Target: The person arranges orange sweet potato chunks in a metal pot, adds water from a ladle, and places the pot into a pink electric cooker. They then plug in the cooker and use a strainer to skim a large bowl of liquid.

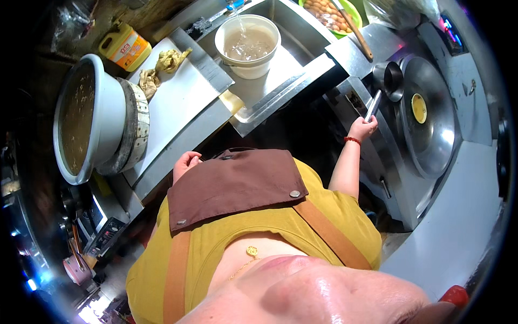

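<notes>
At the right, my right hand (363, 128) is closed around the metal handle of a steel saucepan (382, 81). The pan is tipped beside a large metal wok (435, 121), where a small round yellow piece (419, 108) lies. My left hand (187, 163) is near the counter's edge by the apron (238, 182); its fingers are curled and partly hidden, so whether it holds anything is unclear. Water runs into a white plastic bucket (251, 67) standing in the steel sink (285, 36).
A large pale basin (109, 117) of murky liquid rests on a round block (139, 125) at the left. Near it are crumpled cloths (170, 60) and a yellow jug (127, 48). A green bowl of eggs (330, 16) stands beyond the sink, with a wooden-handled utensil (360, 40) across it.
</notes>
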Demonstrator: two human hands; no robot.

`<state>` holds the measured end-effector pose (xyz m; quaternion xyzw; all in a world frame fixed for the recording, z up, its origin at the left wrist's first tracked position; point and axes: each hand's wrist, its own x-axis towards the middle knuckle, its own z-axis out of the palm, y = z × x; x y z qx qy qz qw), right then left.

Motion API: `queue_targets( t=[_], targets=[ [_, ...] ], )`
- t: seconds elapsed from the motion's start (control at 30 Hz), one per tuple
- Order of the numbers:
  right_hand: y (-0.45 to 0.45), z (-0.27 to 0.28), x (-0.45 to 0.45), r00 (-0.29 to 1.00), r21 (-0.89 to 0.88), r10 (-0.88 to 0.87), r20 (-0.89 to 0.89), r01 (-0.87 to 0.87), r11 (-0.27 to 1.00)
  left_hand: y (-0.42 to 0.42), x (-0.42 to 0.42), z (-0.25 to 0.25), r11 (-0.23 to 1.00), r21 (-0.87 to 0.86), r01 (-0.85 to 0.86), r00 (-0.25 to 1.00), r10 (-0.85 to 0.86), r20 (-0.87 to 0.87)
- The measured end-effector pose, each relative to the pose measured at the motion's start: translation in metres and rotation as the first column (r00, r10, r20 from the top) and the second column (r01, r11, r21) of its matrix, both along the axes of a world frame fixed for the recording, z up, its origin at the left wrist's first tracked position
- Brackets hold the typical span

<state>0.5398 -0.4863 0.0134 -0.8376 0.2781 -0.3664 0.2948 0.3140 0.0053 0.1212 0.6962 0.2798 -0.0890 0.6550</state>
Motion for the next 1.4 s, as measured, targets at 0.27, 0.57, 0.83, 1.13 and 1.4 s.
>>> queue_targets(
  t=[0.27, 0.57, 0.83, 1.13, 1.4],
  targets=[
    [0.099, -0.006, 0.012, 0.932, 0.178, 0.355, -0.072, -0.338, 0.924, 0.048, -0.061, -0.030, 0.955, -0.172, -0.243, 0.954, 0.267, 0.134],
    [0.272, 0.072, 0.088, 0.577, 0.024, 0.803, 0.147, -0.814, 0.580, 0.111, -0.131, -0.054, 0.931, 0.059, -0.360, 0.915, 0.340, 0.218],
    [0.416, 0.156, 0.221, 0.590, -0.205, 0.807, -0.016, -0.792, 0.575, 0.104, -0.140, -0.042, 0.771, 0.115, -0.626, 0.775, 0.600, 0.195],
    [0.457, 0.139, 0.297, 0.647, -0.431, 0.749, -0.146, -0.723, 0.540, 0.131, -0.108, 0.060, 0.253, 0.172, -0.952, 0.305, 0.739, 0.601],
    [0.437, 0.123, 0.381, 0.209, 0.133, 0.927, 0.313, -0.975, 0.175, 0.230, -0.075, 0.108, 0.231, -0.499, -0.835, -0.045, 0.876, 0.481]
  ],
)
